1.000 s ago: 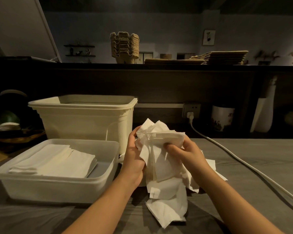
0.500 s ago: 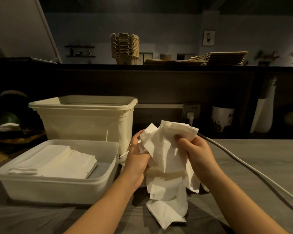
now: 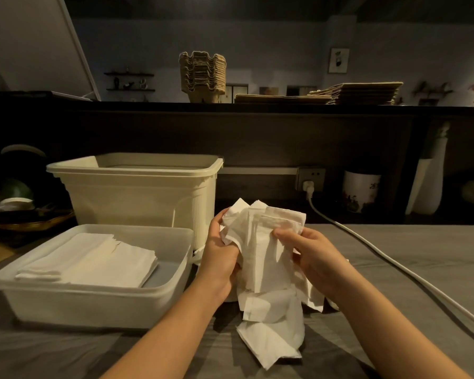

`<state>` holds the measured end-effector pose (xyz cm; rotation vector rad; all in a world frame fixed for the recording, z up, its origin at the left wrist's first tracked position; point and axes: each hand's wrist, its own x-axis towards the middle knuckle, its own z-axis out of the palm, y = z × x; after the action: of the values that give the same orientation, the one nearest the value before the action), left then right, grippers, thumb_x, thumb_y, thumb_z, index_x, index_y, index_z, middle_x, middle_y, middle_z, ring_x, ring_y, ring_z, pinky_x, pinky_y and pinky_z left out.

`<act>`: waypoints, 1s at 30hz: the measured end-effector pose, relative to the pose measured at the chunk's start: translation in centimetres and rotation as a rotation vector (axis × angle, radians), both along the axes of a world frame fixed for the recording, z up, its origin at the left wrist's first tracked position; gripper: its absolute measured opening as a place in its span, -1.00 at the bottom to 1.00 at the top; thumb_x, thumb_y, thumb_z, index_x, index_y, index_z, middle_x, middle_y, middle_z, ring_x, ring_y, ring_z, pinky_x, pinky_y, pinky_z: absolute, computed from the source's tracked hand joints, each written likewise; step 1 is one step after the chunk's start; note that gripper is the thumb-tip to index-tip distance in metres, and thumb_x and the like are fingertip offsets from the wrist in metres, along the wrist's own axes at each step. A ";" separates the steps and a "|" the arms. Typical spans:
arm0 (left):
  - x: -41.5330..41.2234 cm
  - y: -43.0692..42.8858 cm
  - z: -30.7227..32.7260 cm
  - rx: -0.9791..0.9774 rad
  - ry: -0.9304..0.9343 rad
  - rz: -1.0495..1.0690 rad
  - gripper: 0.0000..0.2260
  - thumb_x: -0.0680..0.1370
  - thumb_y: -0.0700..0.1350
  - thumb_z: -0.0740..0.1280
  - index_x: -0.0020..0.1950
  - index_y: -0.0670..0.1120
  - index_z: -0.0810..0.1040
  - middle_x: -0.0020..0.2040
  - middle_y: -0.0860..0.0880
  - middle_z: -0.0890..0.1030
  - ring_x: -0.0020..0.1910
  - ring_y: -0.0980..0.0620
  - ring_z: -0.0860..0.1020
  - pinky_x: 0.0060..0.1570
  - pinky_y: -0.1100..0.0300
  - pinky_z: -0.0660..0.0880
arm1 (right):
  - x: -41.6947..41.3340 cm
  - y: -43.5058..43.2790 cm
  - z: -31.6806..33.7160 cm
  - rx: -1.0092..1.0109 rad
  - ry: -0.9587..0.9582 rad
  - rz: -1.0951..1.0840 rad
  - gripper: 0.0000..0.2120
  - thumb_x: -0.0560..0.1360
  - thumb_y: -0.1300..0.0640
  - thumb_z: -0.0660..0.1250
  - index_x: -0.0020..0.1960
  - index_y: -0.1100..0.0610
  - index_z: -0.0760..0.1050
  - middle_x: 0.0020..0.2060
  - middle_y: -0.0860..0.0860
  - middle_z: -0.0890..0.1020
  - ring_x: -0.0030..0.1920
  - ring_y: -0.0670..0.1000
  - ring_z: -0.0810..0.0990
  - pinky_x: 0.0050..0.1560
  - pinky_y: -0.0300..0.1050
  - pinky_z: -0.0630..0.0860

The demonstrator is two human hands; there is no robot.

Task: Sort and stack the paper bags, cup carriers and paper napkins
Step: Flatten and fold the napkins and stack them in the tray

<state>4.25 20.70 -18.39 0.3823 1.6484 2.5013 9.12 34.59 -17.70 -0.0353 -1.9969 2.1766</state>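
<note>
Left hand [image 3: 219, 258] and right hand [image 3: 318, 255], close together, both pinch a crumpled bunch of soft white napkins [image 3: 268, 258] just right of the translucent tray [image 3: 93, 289], its long axis hanging down onto the grey worktop [image 3: 394, 269]; the flat stack [image 3: 93, 258] in that tray lies nearer the left hand.

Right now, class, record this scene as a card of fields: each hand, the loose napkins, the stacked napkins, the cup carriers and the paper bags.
Left hand: grips the loose napkins from their left side
Right hand: pinches the same bunch near its top
Loose napkins: crumpled, held above the table, lower sheets trailing onto it
Stacked napkins: flat pile inside the shallow tray
Cup carriers: nested stack on the high ledge
Paper bags: flat stack on the ledge, right of the carriers
</note>
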 end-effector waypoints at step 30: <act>0.3 -0.1 -0.3 -0.217 0.039 -0.043 -0.80 0.61 -0.07 0.19 -0.03 0.12 0.60 0.09 -0.08 0.62 0.10 -0.10 0.54 0.19 -0.08 0.46 | 0.6 0.0 0.8 -0.008 0.137 0.057 -0.88 0.48 0.19 0.29 0.00 0.13 0.54 -0.26 -0.05 0.68 -0.21 -0.09 0.66 -0.21 -0.24 0.58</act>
<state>4.56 20.60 -18.68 0.4379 1.8806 2.2684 9.76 34.55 -16.85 0.1675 -1.9368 2.1577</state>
